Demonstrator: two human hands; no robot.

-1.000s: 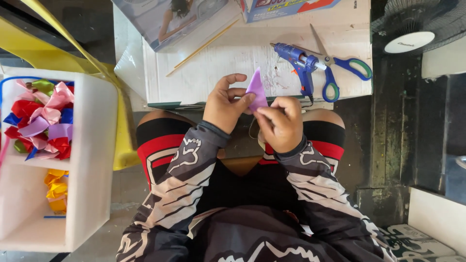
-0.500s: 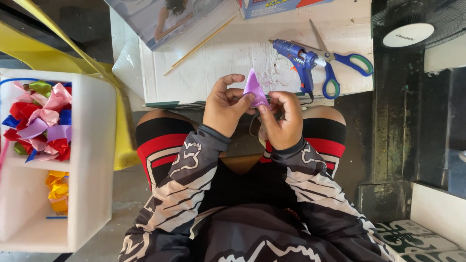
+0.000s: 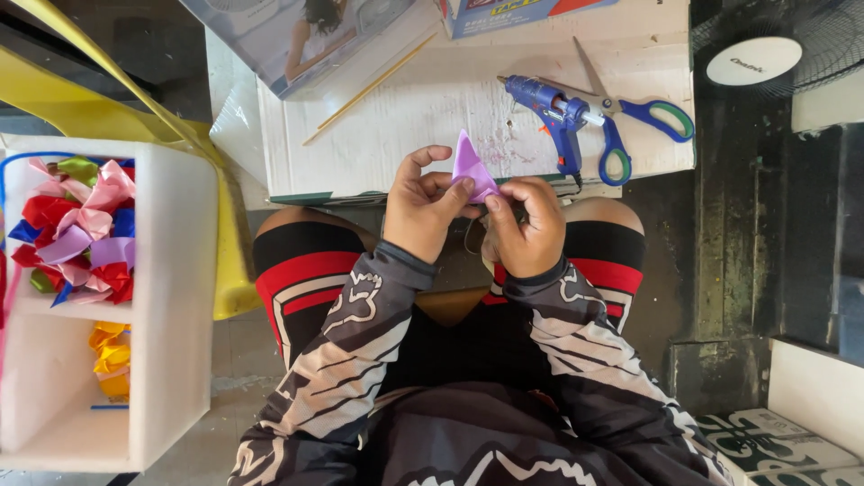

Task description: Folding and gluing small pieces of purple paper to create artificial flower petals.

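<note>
A small purple ribbon piece [image 3: 472, 167], folded to a point, stands up between both of my hands above my lap. My left hand [image 3: 425, 205] pinches its lower left side with thumb and fingers. My right hand [image 3: 526, 227] grips its lower right corner, fingers curled. Just beyond my hands lies a white board [image 3: 405, 126] used as a work surface. On it rest a blue glue gun [image 3: 553, 108], blue-handled scissors [image 3: 630, 121] and a thin wooden stick [image 3: 369, 88].
A white foam box [image 3: 175, 297] at my left holds several folded ribbon pieces [image 3: 76, 229] in pink, red, purple and blue, with yellow ones [image 3: 110, 349] lower down. A yellow strip [image 3: 108, 108] runs behind it. A fan [image 3: 765, 54] stands at the far right. Printed cartons [image 3: 306, 36] lie at the board's far edge.
The view has shifted slightly. My right hand has moved closer to the purple piece and now grips its lower corner; my left hand keeps its hold.
</note>
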